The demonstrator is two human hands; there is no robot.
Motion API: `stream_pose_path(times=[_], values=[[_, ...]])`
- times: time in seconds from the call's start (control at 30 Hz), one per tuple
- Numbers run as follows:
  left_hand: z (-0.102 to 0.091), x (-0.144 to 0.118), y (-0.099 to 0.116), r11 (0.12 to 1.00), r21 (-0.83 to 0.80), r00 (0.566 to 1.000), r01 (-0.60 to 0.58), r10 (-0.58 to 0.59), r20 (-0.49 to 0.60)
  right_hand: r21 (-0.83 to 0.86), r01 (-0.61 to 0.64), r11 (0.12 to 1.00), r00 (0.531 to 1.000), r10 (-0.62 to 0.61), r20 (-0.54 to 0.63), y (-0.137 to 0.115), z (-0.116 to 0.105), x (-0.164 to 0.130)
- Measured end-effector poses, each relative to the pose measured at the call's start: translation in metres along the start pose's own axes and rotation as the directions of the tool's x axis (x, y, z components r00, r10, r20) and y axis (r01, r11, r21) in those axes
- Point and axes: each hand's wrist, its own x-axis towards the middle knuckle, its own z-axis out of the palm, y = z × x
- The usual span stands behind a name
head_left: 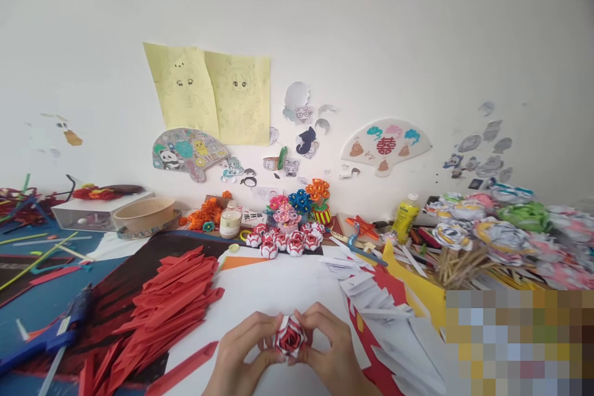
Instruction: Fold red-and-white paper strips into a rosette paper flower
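Note:
Between both hands, low in the middle of the head view, is a red and white folded paper flower (pixel 290 339), its spiral centre turned up toward me. My left hand (pixel 245 349) pinches its left side with thumb and fingertips. On the opposite side my right hand (pixel 327 343) grips it the same way. White paper (pixel 260 288) lies under the hands. A pile of red folded paper strips (pixel 169 303) is to the left, with one red strip (pixel 185 371) close to my left wrist. White folded strips (pixel 378 297) lie right of my right hand.
Several finished red and white flowers (pixel 294 242) stand behind the sheet, near a small jar (pixel 230 221) and a yellow bottle (pixel 406 218). A blue glue gun (pixel 55 337) lies at left. Paper flowers on sticks (pixel 501 229) crowd the right. A beige bowl (pixel 143 213) sits back left.

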Motion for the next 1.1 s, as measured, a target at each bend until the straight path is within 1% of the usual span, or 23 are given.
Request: stream_pose_path(times=[0.1,0.23,0.3,0.4,0.53,0.7,0.87,1.1], values=[[0.0,0.0,-0.001,1.0,-0.004,1.0,0.012,-0.012,0.007,0.001,-0.005,1.0,1.0,0.005,0.0,0.001,0.001,0.0],[-0.002,0.001,-0.001,0.999,-0.018,1.0,0.027,-0.027,0.01,0.013,-0.065,0.998,0.998,0.065,-0.006,0.002,0.001,0.0],[-0.003,0.002,0.0,0.998,-0.001,0.998,0.057,-0.057,0.018,0.011,-0.088,0.996,0.996,0.088,0.003,0.003,-0.001,0.001],[-0.003,0.003,0.001,0.992,0.052,0.992,0.117,-0.119,0.04,0.001,-0.118,0.993,0.992,0.118,0.044,0.003,-0.006,0.002],[-0.003,0.004,0.005,0.978,0.097,0.982,0.182,-0.186,0.027,-0.002,-0.198,0.98,0.977,0.197,0.079,0.0,-0.01,0.005],[-0.005,0.004,0.009,0.962,0.129,0.97,0.241,-0.244,0.007,0.079,-0.273,0.959,0.954,0.26,0.148,0.0,-0.007,0.005],[-0.005,0.003,0.006,0.963,0.124,0.97,0.241,-0.244,0.012,0.08,-0.283,0.956,0.951,0.268,0.154,0.002,-0.008,0.003],[-0.004,0.002,0.008,0.962,0.098,0.962,0.254,-0.262,0.079,0.057,-0.211,0.976,0.962,0.197,0.187,-0.01,-0.013,0.012]])
